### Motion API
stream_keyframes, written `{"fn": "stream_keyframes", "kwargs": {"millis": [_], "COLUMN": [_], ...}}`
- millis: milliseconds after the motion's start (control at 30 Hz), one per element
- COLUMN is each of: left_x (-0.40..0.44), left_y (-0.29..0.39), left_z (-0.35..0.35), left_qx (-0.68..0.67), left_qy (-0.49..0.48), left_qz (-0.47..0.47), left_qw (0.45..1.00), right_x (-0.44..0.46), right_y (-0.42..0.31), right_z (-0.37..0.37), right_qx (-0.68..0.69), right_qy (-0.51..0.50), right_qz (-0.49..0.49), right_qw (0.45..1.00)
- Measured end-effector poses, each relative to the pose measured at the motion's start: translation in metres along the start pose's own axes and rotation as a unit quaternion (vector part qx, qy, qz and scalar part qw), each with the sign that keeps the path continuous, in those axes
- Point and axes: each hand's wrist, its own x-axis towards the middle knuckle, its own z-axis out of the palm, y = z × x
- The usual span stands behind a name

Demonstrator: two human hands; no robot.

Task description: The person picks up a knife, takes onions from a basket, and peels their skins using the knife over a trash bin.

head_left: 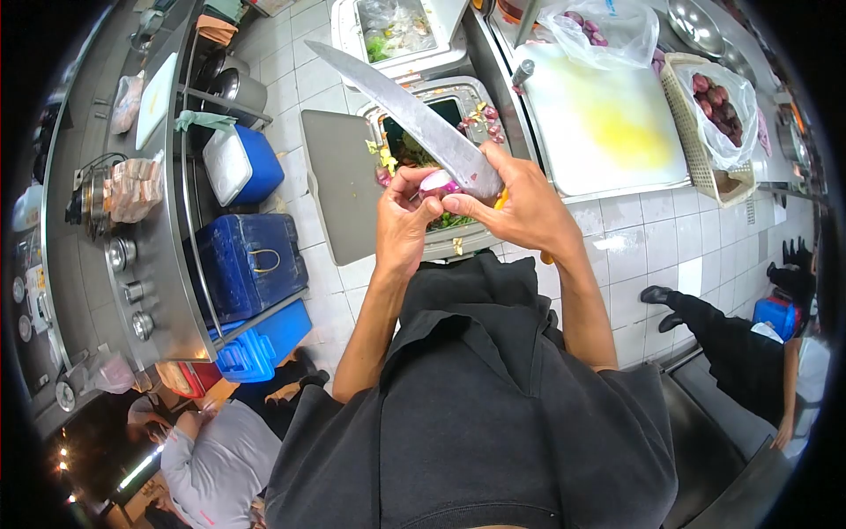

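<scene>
My left hand (407,219) pinches a shallot (437,183) with purple skin and a pale, partly bared side. My right hand (533,207) is wrapped round a large kitchen knife (401,110), whose yellow handle shows in small part below the fingers. The wide blade slants up and to the left, its heel beside the shallot, and the right thumb reaches close to the shallot. Both hands are above an open waste bin (480,86) that has peelings (487,123) on its rim and scraps inside. The bin's grey lid (339,189) hangs open to the left.
A white cutting board (608,119) with a yellow stain lies at right. Beyond it are a bag of shallots (599,31) and a basket (692,141) holding a bag of dark red bulbs (718,106). Blue coolers (251,264) stand at left. Other people (220,458) are at both lower sides.
</scene>
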Motion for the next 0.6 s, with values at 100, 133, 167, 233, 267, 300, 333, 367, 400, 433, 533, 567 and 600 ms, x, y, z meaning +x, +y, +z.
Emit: {"fn": "stream_keyframes", "kwargs": {"millis": [100, 133, 167, 233, 267, 300, 333, 367, 400, 433, 533, 567, 600], "left_x": [-0.002, -0.002, -0.002, -0.002, -0.003, -0.004, -0.005, -0.005, -0.006, -0.006, -0.009, -0.01, -0.012], "left_y": [0.002, 0.001, 0.0, -0.002, -0.003, -0.004, -0.006, -0.007, -0.007, -0.007, 0.006, 0.01, 0.011], "left_z": [0.0, -0.001, -0.003, -0.002, -0.002, -0.002, -0.002, -0.002, -0.001, 0.0, 0.004, 0.006, 0.007], "left_qx": [0.004, 0.004, 0.005, 0.002, 0.0, 0.0, -0.009, -0.018, -0.018, -0.02, -0.041, -0.061, -0.06], "left_qy": [0.01, 0.013, 0.016, 0.018, 0.021, 0.021, 0.027, 0.034, 0.033, 0.022, 0.0, -0.01, -0.011], "left_qz": [0.004, 0.001, -0.002, 0.003, 0.008, 0.008, 0.009, 0.011, 0.011, 0.009, -0.023, -0.054, -0.054], "left_qw": [1.0, 1.0, 1.0, 1.0, 1.0, 1.0, 1.0, 0.999, 0.999, 1.0, 0.999, 0.997, 0.997], "right_x": [-0.001, -0.001, -0.001, -0.002, -0.002, -0.003, -0.003, -0.004, -0.004, -0.004, -0.002, -0.001, 0.0], "right_y": [0.0, 0.002, 0.003, 0.005, 0.005, 0.004, 0.002, 0.001, 0.002, 0.003, 0.008, 0.01, 0.011], "right_z": [0.001, 0.002, 0.003, 0.006, 0.007, 0.007, 0.008, 0.008, 0.008, 0.009, 0.007, 0.006, 0.005], "right_qx": [0.005, -0.003, -0.01, -0.007, -0.003, -0.003, 0.003, 0.01, 0.01, 0.013, 0.035, 0.055, 0.055], "right_qy": [-0.019, -0.018, -0.016, -0.013, -0.01, -0.01, -0.012, -0.013, -0.013, -0.012, -0.01, -0.011, -0.01], "right_qz": [0.014, 0.002, -0.009, -0.012, -0.016, -0.016, -0.011, -0.006, -0.006, -0.005, 0.015, 0.036, 0.036], "right_qw": [1.0, 1.0, 1.0, 1.0, 1.0, 1.0, 1.0, 1.0, 1.0, 1.0, 0.999, 0.998, 0.998]}}
